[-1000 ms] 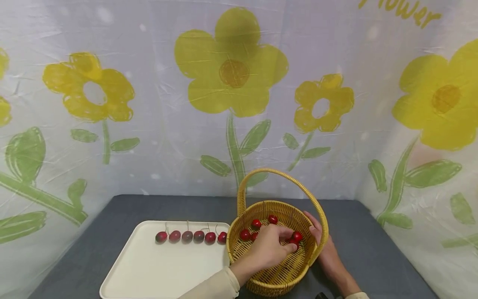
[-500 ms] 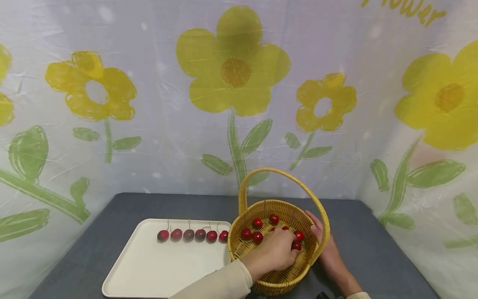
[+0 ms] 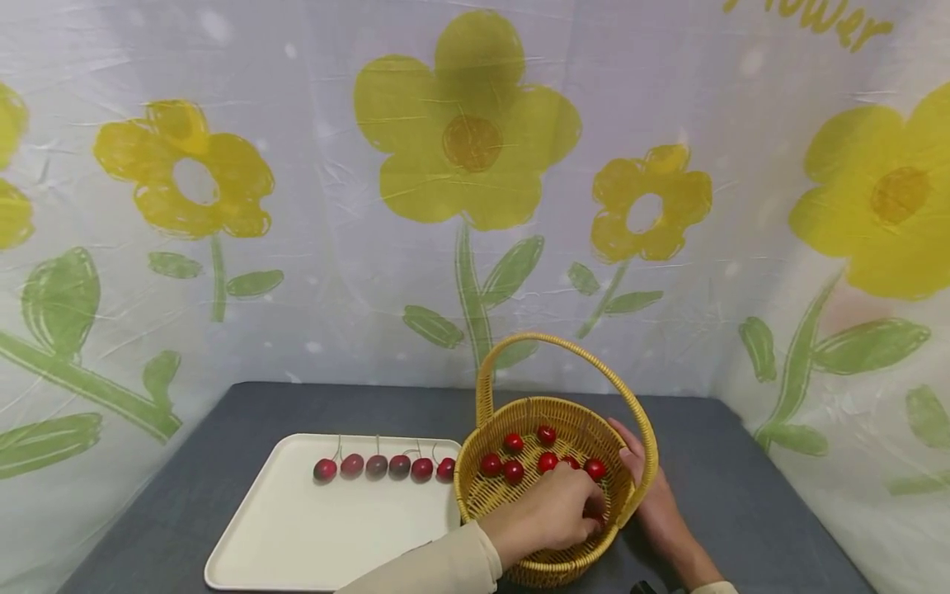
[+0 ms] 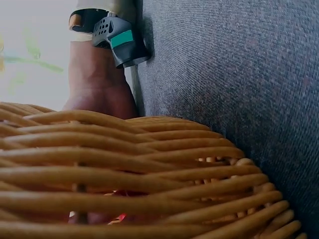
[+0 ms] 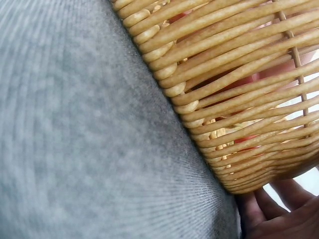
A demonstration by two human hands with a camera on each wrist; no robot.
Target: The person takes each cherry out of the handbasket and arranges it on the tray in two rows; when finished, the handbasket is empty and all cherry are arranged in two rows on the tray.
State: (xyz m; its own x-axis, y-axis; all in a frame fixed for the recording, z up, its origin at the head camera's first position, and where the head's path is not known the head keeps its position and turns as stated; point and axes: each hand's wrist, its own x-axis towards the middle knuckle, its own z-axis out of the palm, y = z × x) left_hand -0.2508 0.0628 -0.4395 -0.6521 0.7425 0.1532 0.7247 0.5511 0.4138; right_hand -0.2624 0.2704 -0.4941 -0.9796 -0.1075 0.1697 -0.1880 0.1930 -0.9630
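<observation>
A round wicker basket [image 3: 549, 569] with a tall arched handle stands right of centre in the head view. Several red cherries [image 3: 513, 472] lie spread on its bottom. My left hand [image 3: 552, 507] reaches into it from the left. Its curled fingers pinch a cherry [image 3: 599, 522] near the basket's right inner wall; that cherry is mostly hidden. My right hand [image 3: 649, 495] grips the basket's right side, partly behind the handle. The right wrist view shows fingers [image 5: 286, 214] against the woven wall, and the left wrist view shows the weave [image 4: 124, 169] close up.
Left of the basket, almost touching it, lies a white rectangular tray [image 3: 319, 536] with a row of several stemmed cherries [image 3: 376, 467] along its far side. Both rest on a dark grey cloth surface [image 3: 690, 454]. A curtain [image 3: 312, 247] printed with flowers hangs behind.
My left hand has shifted slightly right and nearer inside the basket, a cherry moving toward the near right wall with it. More cherries behind it now show. My right hand stays on the basket.
</observation>
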